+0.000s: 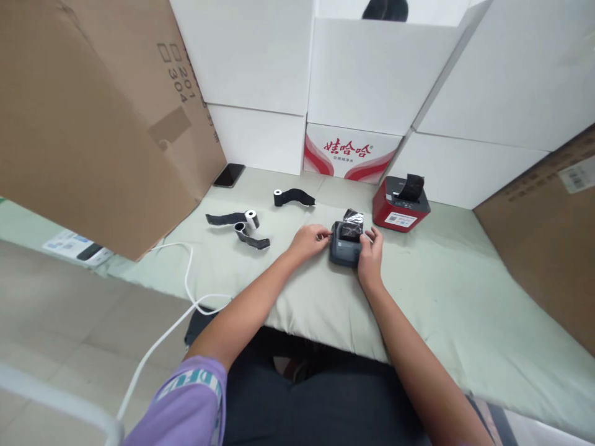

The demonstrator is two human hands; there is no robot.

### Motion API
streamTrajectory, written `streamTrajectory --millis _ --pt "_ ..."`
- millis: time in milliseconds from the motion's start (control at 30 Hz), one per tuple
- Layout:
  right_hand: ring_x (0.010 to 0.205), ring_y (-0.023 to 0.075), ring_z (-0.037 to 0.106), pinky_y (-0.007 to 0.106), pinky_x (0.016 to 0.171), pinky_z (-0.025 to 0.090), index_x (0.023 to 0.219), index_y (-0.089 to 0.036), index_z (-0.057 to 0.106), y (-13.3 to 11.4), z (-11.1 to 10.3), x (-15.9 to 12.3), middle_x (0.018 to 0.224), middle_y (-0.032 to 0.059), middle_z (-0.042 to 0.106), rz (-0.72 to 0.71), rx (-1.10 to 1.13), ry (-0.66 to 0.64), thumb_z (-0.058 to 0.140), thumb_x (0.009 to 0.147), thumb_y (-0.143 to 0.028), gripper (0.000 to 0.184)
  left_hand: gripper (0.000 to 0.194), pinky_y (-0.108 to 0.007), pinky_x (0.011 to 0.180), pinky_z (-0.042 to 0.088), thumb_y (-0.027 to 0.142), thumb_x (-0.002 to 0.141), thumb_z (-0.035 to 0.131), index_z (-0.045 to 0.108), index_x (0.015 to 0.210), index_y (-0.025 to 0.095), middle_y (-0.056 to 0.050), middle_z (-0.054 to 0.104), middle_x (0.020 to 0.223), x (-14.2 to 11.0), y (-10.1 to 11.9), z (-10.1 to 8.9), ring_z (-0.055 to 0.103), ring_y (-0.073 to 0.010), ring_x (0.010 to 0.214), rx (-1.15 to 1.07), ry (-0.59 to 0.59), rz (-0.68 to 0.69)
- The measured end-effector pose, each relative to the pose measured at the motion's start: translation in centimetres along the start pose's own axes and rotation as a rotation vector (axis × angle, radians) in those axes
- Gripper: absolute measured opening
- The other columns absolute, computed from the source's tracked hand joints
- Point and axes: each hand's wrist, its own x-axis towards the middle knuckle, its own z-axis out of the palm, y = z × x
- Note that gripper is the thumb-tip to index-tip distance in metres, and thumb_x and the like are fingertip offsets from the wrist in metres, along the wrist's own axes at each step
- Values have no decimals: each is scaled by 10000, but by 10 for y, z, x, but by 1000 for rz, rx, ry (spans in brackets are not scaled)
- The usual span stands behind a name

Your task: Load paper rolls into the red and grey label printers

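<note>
The small printer (344,254) is dark grey, with a shiny black strip (352,228). Right of this printer, the device (395,215) is red with a dark top; left of it, the rolls (251,218) are black and white. Behind it, the white carton (352,162) bears red letters and curves.

Cloth-covered table (432,297); white boxes (260,56) stacked behind; grey tiled floor (60,322).

Desk (432,272) was draped in pale green cloth (465,322). Black phone (229,175), three small rolls (251,218) with black strips (226,219), white cable (187,275) lay toward left. Dark printer (344,253), red printer (400,210) stood right of rolls.
</note>
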Motion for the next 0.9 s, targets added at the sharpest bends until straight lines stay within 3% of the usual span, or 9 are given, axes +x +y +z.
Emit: streamTrajectory --millis 267,533,667,900 --pt "1100 285 648 444 1025 439 1391 -129 520 1 -7 7 1181 157 715 42 -90 56 502 867 -545 669 396 -271 756 463 230 880 577 753 1235 236 -53 807 892 -7 6 -6 666 -170 743 131 -157 -112" --pt "1050 292 656 419 979 460 1335 -63 591 -3 -7 6 1082 174 742 -40 -175 76 500 848 -565 706 423 -296 843 447 207 874 580 737 1257 291 -66 805 893 -6 12 -11 703 -203 838 254 -227 -131" --pt "1051 289 663 428 972 469 1326 -77 598 -4 -6 4 1095 172 746 -55 -180 66 495 866 -540 660 414 -281 827 456 205 872 588 741 1249 281 -58 809 898 -7 12 -10 693 -187 814 208 -206 -141" --pt "1038 275 706 424 939 508 1271 -135 637 -8 -8 -10 1138 169 758 -153 -103 120 494 922 -479 510 357 -245 758 467 218 856 589 788 1152 218 -25 798 815 -2 -5 4 661 -154 750 -34 -65 -201"
